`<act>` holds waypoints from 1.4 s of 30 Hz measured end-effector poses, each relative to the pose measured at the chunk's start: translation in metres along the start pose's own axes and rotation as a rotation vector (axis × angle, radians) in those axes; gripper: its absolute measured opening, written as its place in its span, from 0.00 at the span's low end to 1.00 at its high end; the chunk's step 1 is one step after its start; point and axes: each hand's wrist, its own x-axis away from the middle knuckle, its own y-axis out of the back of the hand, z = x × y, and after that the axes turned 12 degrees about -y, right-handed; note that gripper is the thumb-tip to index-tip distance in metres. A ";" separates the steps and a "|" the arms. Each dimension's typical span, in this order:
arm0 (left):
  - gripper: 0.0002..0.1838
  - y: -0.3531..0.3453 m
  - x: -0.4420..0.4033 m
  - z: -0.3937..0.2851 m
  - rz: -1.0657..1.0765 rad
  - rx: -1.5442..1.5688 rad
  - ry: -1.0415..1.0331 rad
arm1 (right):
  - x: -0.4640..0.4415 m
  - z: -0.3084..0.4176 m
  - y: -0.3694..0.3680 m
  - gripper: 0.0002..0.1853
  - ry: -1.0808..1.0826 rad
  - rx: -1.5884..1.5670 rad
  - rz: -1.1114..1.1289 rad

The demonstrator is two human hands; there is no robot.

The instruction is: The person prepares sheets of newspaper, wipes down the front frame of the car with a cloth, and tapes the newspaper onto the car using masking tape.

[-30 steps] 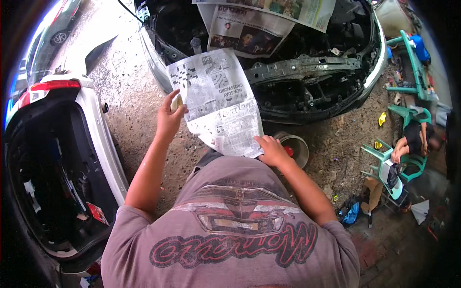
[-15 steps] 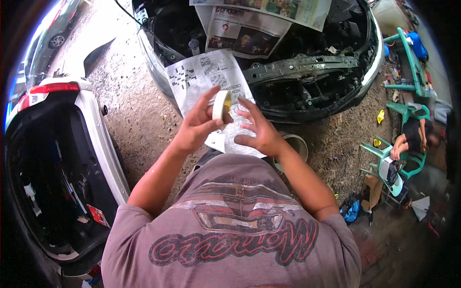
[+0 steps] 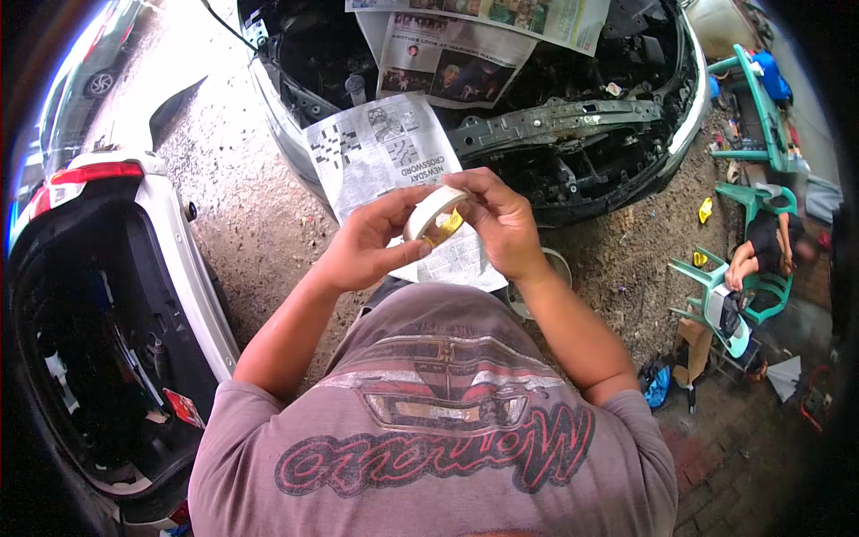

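A roll of masking tape (image 3: 417, 221), whitish with a yellow inner core, is held up in front of my shirt. My left hand (image 3: 371, 234) grips its near left side between thumb and fingers. My right hand (image 3: 503, 225) is closed on the roll's upper right rim, fingertips at the tape's edge. Beneath and behind the hands hangs a newspaper sheet (image 3: 367, 152) with a crossword, its upper part resting against the car front. More newspaper (image 3: 447, 58) covers part of the open engine bay.
The stripped car front (image 3: 573, 121) stands ahead, its metal crossbar exposed. At left is a car's open rear (image 3: 192, 259). A round pale container (image 3: 557, 268) sits behind my right forearm. At right, a person (image 3: 765, 246) sits near green plastic chairs (image 3: 729, 304) on gravel.
My right hand has come in from the side, fingers previously spread, and closed on the tape roll. The roll has tilted and shifted slightly right in my left hand.
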 end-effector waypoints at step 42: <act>0.26 -0.034 0.002 0.026 -0.228 -0.901 -0.234 | 0.045 -0.004 -0.026 0.26 -0.135 0.080 -0.078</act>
